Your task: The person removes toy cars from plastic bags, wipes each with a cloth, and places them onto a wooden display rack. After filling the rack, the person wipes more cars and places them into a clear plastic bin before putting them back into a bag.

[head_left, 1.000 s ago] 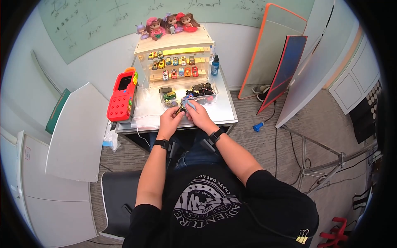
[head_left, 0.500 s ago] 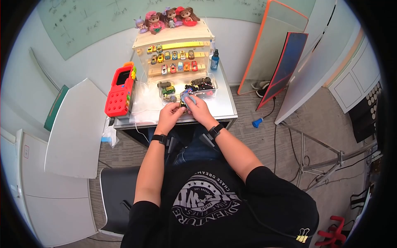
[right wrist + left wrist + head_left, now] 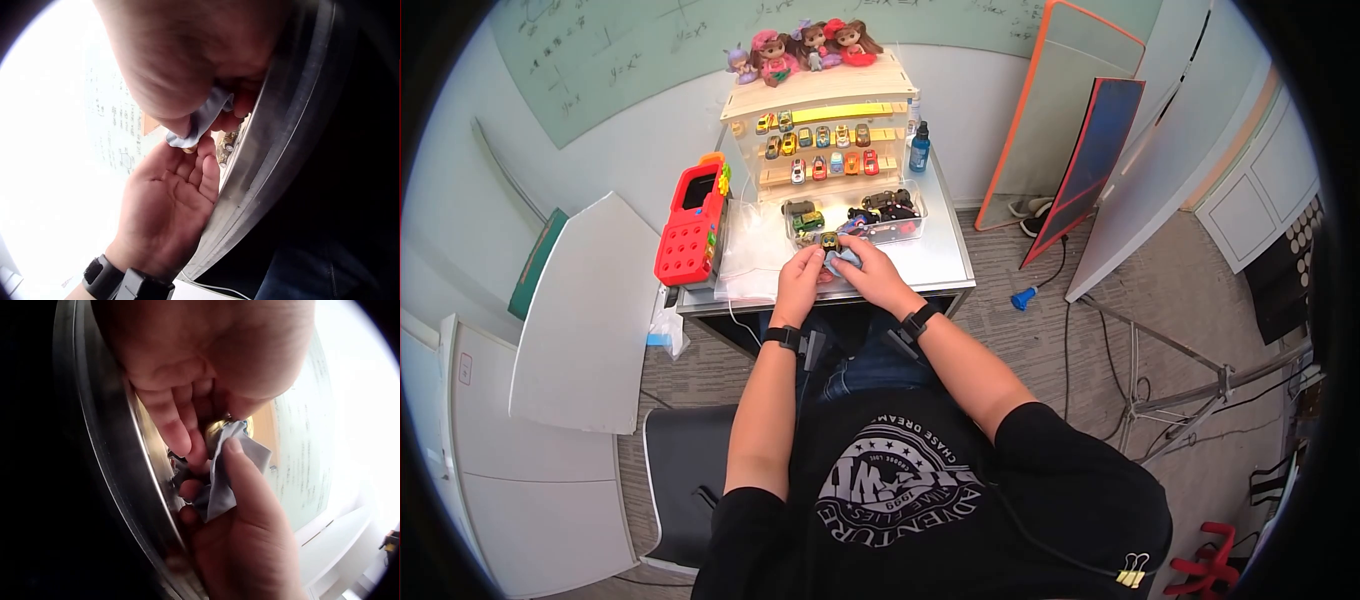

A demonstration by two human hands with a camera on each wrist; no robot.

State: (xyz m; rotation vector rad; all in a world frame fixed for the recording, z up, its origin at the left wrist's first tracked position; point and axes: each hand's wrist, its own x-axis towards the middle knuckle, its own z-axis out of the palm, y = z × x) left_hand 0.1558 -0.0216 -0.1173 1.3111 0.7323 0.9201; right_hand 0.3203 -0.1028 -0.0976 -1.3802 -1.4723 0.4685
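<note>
A small black and yellow toy car (image 3: 830, 241) is held between both hands above the table's front edge. My left hand (image 3: 799, 283) grips the car from the left side; in the left wrist view its yellow body (image 3: 215, 430) shows beside the fingers. My right hand (image 3: 877, 279) pinches a grey-blue cloth (image 3: 843, 260) against the car. The cloth (image 3: 240, 447) hangs in folds under the right thumb in the left wrist view. From the right wrist view, the cloth (image 3: 201, 119) covers most of the car.
Just beyond the hands, a clear bin (image 3: 913, 232) holds several toy cars. Behind it a wooden shelf (image 3: 800, 98) carries rows of cars, with dolls (image 3: 857, 42) on top. A red toy case (image 3: 690, 232) stands left, a blue bottle (image 3: 920, 148) at back right.
The car and cloth have turned and shifted slightly left; the car now shows above the fingers, with the cloth lower. The left hand has tilted more upright.
</note>
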